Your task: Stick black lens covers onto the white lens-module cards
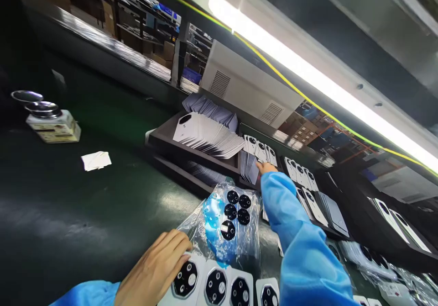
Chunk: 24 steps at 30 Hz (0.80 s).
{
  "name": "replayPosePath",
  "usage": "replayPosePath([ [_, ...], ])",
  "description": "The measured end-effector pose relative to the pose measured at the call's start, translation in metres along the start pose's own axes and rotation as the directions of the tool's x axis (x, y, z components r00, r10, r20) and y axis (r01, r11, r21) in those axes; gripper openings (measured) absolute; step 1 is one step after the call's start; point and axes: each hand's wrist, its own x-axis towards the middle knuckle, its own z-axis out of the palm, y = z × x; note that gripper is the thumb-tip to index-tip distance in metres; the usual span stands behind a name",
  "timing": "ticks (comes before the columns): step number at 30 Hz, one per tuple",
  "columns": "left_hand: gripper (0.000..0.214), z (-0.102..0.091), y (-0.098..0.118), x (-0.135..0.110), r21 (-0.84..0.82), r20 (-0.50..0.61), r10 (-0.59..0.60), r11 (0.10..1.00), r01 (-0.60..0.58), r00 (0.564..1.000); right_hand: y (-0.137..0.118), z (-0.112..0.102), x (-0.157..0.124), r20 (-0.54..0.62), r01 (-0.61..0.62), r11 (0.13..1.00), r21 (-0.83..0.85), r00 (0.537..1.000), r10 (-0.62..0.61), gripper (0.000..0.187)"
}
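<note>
My left hand (pixel 159 262) lies with its fingers stretched over the edge of a white phone back panel (pixel 186 281), which has a black octagonal camera plate. More such panels (pixel 216 284) stand in a row beside it. Farther off, my right hand (pixel 267 167) reaches into a black tray and has its fingers closed at the edge of a grey phone back panel (pixel 252 173); the fingertips are partly hidden. Between the hands, a clear plastic bag (pixel 251 246) lies under several round black camera lens plates (pixel 230 211).
A black tray (pixel 191 148) holds a fanned stack of white panels (pixel 208 134). More panels (pixel 301 176) fill trays on the right. At far left are a small white bottle (pixel 54 128) with metal lids and a folded white cloth (pixel 96 160). A lamp (pixel 308 64) hangs overhead.
</note>
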Motion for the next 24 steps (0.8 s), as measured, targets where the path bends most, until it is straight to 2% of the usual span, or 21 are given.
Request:
replayPosePath([
  [3, 0.023, -0.004, 0.003, -0.002, -0.071, 0.062, -0.078, 0.994, 0.082, 0.995, 0.016, -0.026, -0.034, 0.031, -0.095, 0.993, 0.069, 0.995, 0.093, 0.026],
  [5, 0.012, -0.005, 0.006, -0.005, -0.092, 0.098, -0.119, 0.988, 0.128, 0.988, 0.026, -0.039, -0.07, 0.018, -0.078, 0.987, 0.138, 0.997, 0.077, 0.03],
  [7, 0.016, -0.007, 0.009, -0.007, -0.083, 0.159, -0.161, 0.981, 0.176, 0.974, 0.034, -0.045, -0.111, -0.004, -0.037, 0.979, 0.202, 0.999, 0.039, 0.035],
  [10, 0.031, -0.012, 0.014, -0.006, -0.042, 0.27, -0.204, 0.974, 0.223, 0.941, 0.04, -0.033, -0.168, 0.01, 0.068, 0.949, 0.309, 0.997, -0.075, 0.039],
  [12, 0.037, -0.016, 0.018, -0.004, -0.009, 0.319, -0.222, 0.971, 0.238, 0.921, 0.036, -0.014, -0.191, 0.127, 0.122, 0.939, 0.323, 0.977, -0.171, 0.034],
  [14, 0.04, -0.018, 0.021, -0.001, 0.026, 0.353, -0.243, 0.968, 0.25, 0.903, 0.027, 0.008, -0.2, 0.27, 0.154, 0.951, 0.269, 0.936, -0.228, 0.025],
  [16, 0.04, -0.019, 0.023, 0.003, 0.059, 0.382, -0.252, 0.967, 0.249, 0.889, 0.013, 0.029, -0.198, 0.345, 0.178, 0.957, 0.228, 0.904, -0.251, 0.023],
  [20, 0.039, -0.02, 0.024, 0.007, 0.072, 0.433, -0.254, 0.966, 0.248, 0.865, -0.009, 0.055, -0.179, 0.352, 0.181, 0.963, 0.2, 0.904, -0.243, 0.04],
  [24, 0.039, -0.021, 0.024, 0.006, 0.015, 0.436, -0.265, 0.958, 0.288, 0.86, -0.015, 0.064, -0.162, 0.346, 0.169, 0.969, 0.178, 0.911, -0.223, 0.044],
])
